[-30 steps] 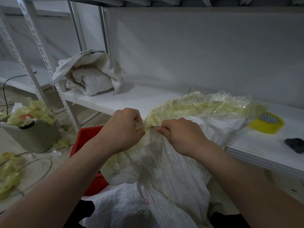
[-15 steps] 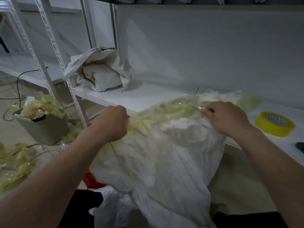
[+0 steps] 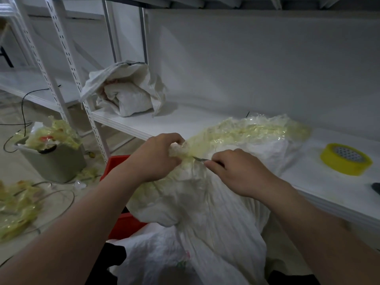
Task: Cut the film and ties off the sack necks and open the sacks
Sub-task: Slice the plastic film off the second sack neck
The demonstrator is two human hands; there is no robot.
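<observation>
The right hand (image 3: 236, 171), which half a second ago was far out along the filmed neck toward the tape roll, has come back beside the left hand (image 3: 160, 157). It pinches a small blade (image 3: 200, 159) between curled fingers, and the tip touches the yellowish film (image 3: 246, 130) just by the left thumb. The left hand still clenches the bunched end of the neck, fingers wrapped round it as before.

The white woven sack (image 3: 205, 202) hangs over the front edge of the white shelf (image 3: 185, 122), with its film-wrapped neck lying on the board. A yellow tape roll (image 3: 346, 159) lies flat near the shelf's right end. A second sack (image 3: 127, 93) sits crumpled and open at the left end, by the upright.

On the floor stand a grey bin (image 3: 53, 161) heaped with film scraps and a red crate (image 3: 117, 167), partly hidden behind the left forearm. More film scraps (image 3: 16, 208) lie at the left.

A red and green print (image 3: 183, 263) on the sacking at the bottom is too blurred to read.
</observation>
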